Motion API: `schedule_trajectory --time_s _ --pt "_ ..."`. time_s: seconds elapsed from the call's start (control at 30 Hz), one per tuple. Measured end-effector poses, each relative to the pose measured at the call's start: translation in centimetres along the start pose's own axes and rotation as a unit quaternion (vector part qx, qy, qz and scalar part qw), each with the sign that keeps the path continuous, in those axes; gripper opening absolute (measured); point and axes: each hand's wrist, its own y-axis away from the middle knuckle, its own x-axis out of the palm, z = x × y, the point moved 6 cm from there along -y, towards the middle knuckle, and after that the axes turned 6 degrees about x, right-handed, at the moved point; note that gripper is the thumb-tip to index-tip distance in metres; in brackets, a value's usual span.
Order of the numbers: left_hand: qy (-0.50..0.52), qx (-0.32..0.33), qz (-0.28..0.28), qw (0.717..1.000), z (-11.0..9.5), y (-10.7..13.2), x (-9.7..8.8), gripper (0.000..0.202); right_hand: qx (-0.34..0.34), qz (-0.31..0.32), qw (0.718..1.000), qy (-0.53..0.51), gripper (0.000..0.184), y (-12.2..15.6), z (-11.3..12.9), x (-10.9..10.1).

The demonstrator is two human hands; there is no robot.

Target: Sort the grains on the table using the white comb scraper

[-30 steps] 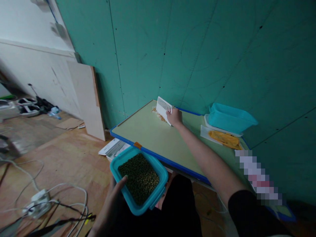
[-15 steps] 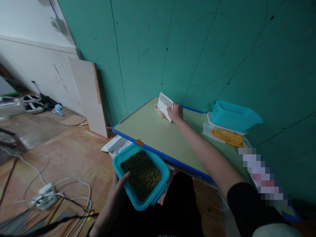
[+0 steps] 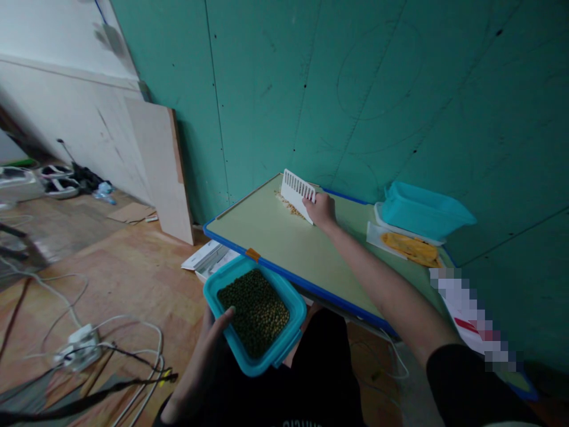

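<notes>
My left hand (image 3: 219, 332) grips the left side of a turquoise plastic container (image 3: 251, 369), its thumb over the rim. Green and tan beans (image 3: 253, 311) lie inside it. The container is held just below the front edge of the table (image 3: 262, 228). Out over the tabletop, my right hand (image 3: 320, 210) is closed on a white slotted scraper (image 3: 297, 193), which stands on edge with its slots upward. Loose tan beans (image 3: 291, 207) lie along the scraper's lower edge, partly hidden behind it.
Toward the table's right stand a turquoise bin (image 3: 424, 210) and a folded yellow cloth (image 3: 411, 248). A green wall (image 3: 267, 89) rises behind. On the floor at left are a power strip (image 3: 82, 349) with cables and a leaning board (image 3: 162, 172).
My right hand and the scraper have shifted slightly right and down in view. My left hand holds the container in nearly the same place.
</notes>
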Motion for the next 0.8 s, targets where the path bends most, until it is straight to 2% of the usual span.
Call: schedule_trajectory --time_s 0.1,0.23,0.37,0.5,0.63,0.8 --pt "0.004 -0.006 0.008 1.000 0.19 -0.20 0.09 0.085 0.005 0.000 1.000 0.001 0.032 0.19 0.06 -0.07" --pt "0.008 0.007 -0.009 1.000 0.34 -0.52 -0.17 0.091 0.020 -0.006 1.000 0.007 0.034 0.07 0.06 0.06" --pt "0.011 -0.012 0.007 1.000 0.41 -0.34 0.20 0.087 0.022 -0.024 0.999 0.006 0.034 -0.06 0.04 0.01" --pt "0.011 -0.019 0.000 1.000 -0.04 0.11 0.43 0.090 0.017 -0.009 1.000 0.006 0.035 0.15 -0.03 -0.08" --pt "0.006 -0.016 0.009 1.000 -0.38 0.33 0.59 0.081 0.009 -0.005 1.000 0.004 0.034 0.45 -0.19 -0.32" --pt "0.003 -0.006 0.005 1.000 -0.36 0.10 0.52 0.081 0.003 -0.018 1.000 0.011 0.033 0.28 -0.62 -0.39"
